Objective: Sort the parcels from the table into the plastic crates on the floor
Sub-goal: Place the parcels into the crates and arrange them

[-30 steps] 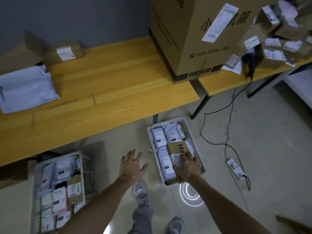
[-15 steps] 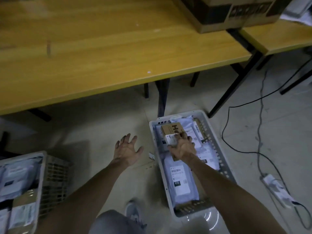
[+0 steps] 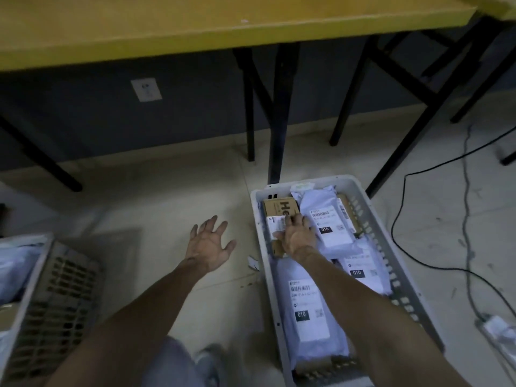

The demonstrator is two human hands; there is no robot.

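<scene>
A small brown cardboard box [image 3: 279,209] with a white label lies in the far left corner of the white plastic crate [image 3: 258,219] on the floor. My right hand [image 3: 297,236] rests over the box and grips it by its right side. Around it the crate holds several grey mailer bags [image 3: 310,311] with "010" labels. My left hand [image 3: 209,244] hovers above the bare floor left of the crate, fingers spread and holding nothing. A second crate [image 3: 55,289] stands at the left edge, with pale bags partly in view.
The yellow table [image 3: 195,23] overhangs at the top, its black legs [image 3: 279,121] standing just behind the crate. A black cable [image 3: 396,219] runs across the floor on the right to a power strip [image 3: 499,331]. My shoe [image 3: 206,361] is at the bottom.
I have bent lower, so the crate looks bigger. My right hand has carried the box down into the crate's far left corner. The left hand stays spread above the floor.
</scene>
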